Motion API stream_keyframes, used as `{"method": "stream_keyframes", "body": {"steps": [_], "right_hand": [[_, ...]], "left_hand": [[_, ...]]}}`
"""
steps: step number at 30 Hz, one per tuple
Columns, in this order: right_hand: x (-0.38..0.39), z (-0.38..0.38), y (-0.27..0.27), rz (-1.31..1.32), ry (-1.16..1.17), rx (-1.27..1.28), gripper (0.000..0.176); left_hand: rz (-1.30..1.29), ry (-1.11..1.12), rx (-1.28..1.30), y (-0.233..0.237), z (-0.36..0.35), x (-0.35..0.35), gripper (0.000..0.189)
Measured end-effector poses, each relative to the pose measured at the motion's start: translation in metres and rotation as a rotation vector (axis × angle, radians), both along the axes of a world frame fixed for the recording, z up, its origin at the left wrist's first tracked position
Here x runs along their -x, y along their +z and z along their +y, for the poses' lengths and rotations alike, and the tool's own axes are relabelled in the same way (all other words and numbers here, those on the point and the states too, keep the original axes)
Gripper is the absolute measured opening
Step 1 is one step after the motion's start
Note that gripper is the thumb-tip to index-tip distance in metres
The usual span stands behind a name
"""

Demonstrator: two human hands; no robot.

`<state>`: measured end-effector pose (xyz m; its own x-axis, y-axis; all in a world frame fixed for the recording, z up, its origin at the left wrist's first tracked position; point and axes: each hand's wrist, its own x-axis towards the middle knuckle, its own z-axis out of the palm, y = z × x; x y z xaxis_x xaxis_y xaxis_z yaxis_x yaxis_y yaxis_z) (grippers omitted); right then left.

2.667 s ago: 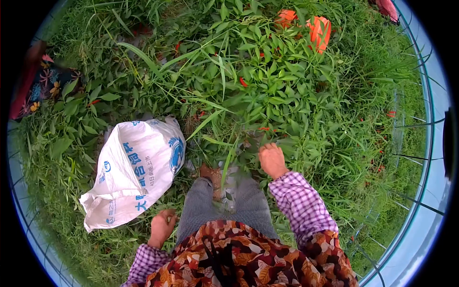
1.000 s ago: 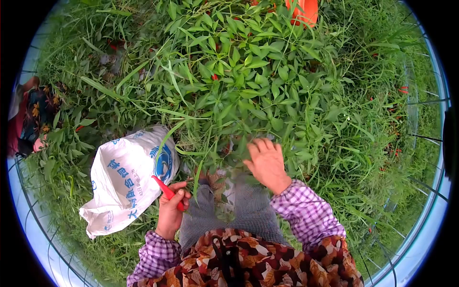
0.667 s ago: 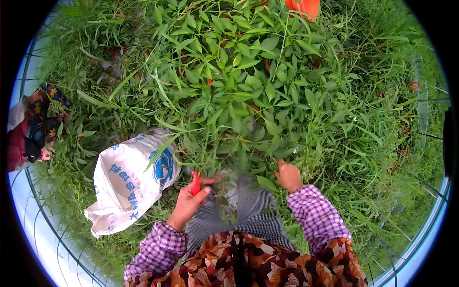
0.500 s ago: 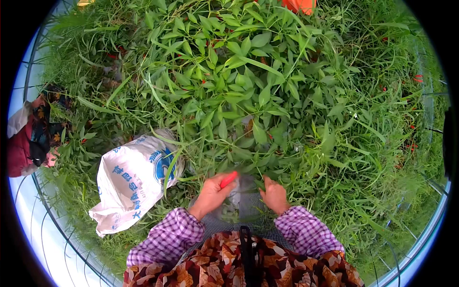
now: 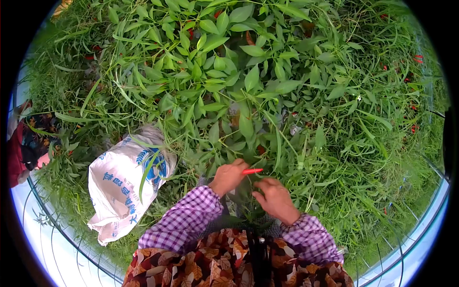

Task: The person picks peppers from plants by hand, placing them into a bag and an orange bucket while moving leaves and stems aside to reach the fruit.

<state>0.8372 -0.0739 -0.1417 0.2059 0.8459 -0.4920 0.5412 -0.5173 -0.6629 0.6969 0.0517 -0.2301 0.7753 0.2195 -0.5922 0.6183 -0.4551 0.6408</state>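
Got a picked-looking red chili (image 5: 253,171) gripped in the left hand (image 5: 228,177), near the bent fingers of the right hand (image 5: 277,199), can't tell their grip.

Above the left hand (image 5: 228,178) and right hand (image 5: 276,198) are purple-and-white checked sleeves (image 5: 184,217), gathered at the wrists. Between them, lower down, sits a brown, orange and cream leaf-print garment (image 5: 210,260); dark, finely patterned trousers (image 5: 273,228) show below.
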Motion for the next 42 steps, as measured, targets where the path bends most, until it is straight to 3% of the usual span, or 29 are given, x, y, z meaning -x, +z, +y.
{"method": "stream_keyframes", "body": {"steps": [3, 5, 7, 10, 11, 14, 15, 18, 19, 22, 23, 26, 27, 30, 31, 34, 36, 39, 42], "right_hand": [[-0.05, 0.035, -0.02, -0.185, -0.251, 0.009, 0.011], [-0.074, 0.04, -0.07, -0.382, -0.131, -0.037, 0.01], [-0.072, 0.039, -0.13, -0.339, -0.087, 0.089, 0.013], [-0.053, 0.055, -0.154, -0.284, -0.101, -0.013, 0.016], [-0.051, 0.059, -0.156, -0.357, 0.023, 0.127, 0.021], [-0.04, 0.039, -0.196, -0.355, 0.097, 0.426, 0.026], [-0.044, 0.037, -0.193, -0.209, -0.024, 0.425, 0.038], [-0.053, 0.029, -0.168, -0.135, -0.027, 0.253, 0.039], [-0.06, 0.041, -0.146, 0.011, -0.096, 0.482, 0.043], [-0.064, 0.026, -0.136, 0.63, -0.68, 0.341, 0.044], [-0.066, 0.023, -0.131, 0.793, -0.764, 0.214, 0.04], [-0.074, 0.015, -0.096, 0.947, -0.867, 0.19, 0.034], [-0.076, 0.003, -0.094, 0.987, -0.857, 0.322, 0.03], [-0.059, -0.011, -0.069, 0.982, -0.866, 0.328, 0.03], [-0.055, -0.018, -0.062, 0.85, -0.73, 0.336, 0.026], [-0.059, -0.039, -0.015, 0.983, -0.996, 0.305, 0.022], [-0.079, -0.065, -0.003, 0.95, -0.889, 0.127, 0.02], [-0.101, -0.051, 0.03, 0.83, -1.0, 0.082, 0.028], [-0.118, -0.014, 0.036, 0.693, -0.975, -0.007, 0.03]], "left_hand": [[0.002, 0.017, 0.004, 0.001, -0.003, 0.009, 0.016], [-0.03, -0.002, -0.013, -0.004, -0.004, 0.013, 0.025], [-0.034, -0.01, -0.021, -0.005, -0.004, 0.018, 0.03], [-0.029, -0.016, -0.018, -0.002, 0.0, 0.023, 0.03], [-0.037, -0.011, -0.015, -0.001, 0.0, 0.025, 0.03], [-0.069, -0.007, -0.029, -0.002, -0.003, 0.028, 0.031], [-0.081, -0.007, -0.038, 0.001, -0.001, 0.024, 0.031], [0.04, -0.031, 0.049, 0.013, 0.008, 0.01, 0.024], [0.072, -0.06, 0.091, 0.011, 0.01, 0.007, 0.024], [0.132, -0.127, 0.172, 0.005, 0.013, 0.0, 0.023], [0.132, -0.132, 0.17, 0.003, 0.013, -0.001, 0.023], [0.177, -0.161, 0.202, 0.007, 0.018, -0.006, 0.025], [0.198, -0.173, 0.218, 0.009, 0.021, -0.007, 0.026], [0.046, -0.17, 0.095, -0.01, 0.004, 0.018, 0.027], [0.07, -0.169, 0.118, -0.006, 0.007, 0.015, 0.029], [0.136, -0.164, 0.166, 0.005, 0.014, 0.012, 0.033], [0.167, -0.164, 0.18, 0.006, 0.013, 0.014, 0.03], [0.104, -0.145, 0.162, 0.004, 0.011, 0.016, 0.023], [0.101, -0.147, 0.121, -0.008, 0.002, 0.026, 0.032]]}}
